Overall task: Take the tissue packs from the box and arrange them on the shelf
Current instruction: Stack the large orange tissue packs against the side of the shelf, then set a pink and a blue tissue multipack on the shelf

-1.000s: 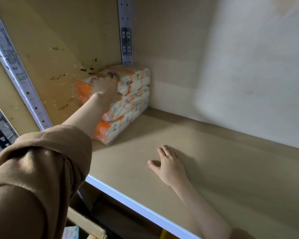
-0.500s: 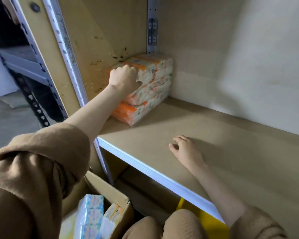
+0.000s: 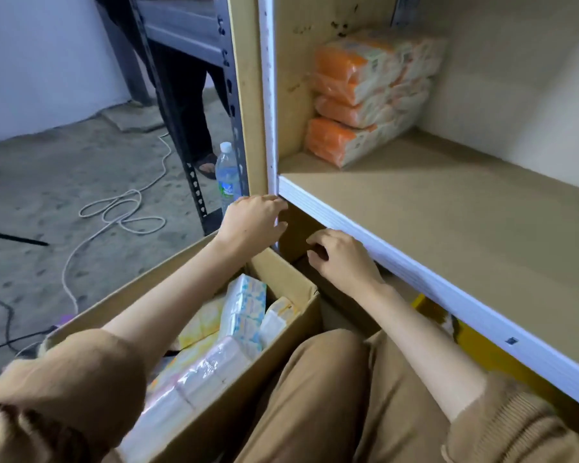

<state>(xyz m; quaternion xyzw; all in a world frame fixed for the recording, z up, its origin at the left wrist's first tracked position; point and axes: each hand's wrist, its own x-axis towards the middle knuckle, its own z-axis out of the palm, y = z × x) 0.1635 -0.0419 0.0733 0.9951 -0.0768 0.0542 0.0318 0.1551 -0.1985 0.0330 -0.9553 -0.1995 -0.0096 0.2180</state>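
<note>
A stack of orange-and-white tissue packs (image 3: 368,98) stands in the back left corner of the wooden shelf (image 3: 448,208). A cardboard box (image 3: 281,279) sits on the floor below, in front of my knees. It holds several tissue packs: a blue-and-white one (image 3: 244,312) standing upright, yellow ones and a pink-and-white one (image 3: 198,375). My left hand (image 3: 253,222) hovers just under the shelf's front left corner, empty, fingers apart. My right hand (image 3: 341,259) hangs under the shelf's white front edge, empty, fingers loosely curled.
A clear water bottle (image 3: 226,175) stands on the concrete floor by a grey metal rack post (image 3: 178,105). White cable (image 3: 121,208) loops across the floor. A person's legs (image 3: 188,105) stand behind the rack. Something yellow (image 3: 482,352) lies under the shelf.
My left hand let go of the orange stack and came down off the shelf. My right hand left the shelf board too. The view tilted down to the box.
</note>
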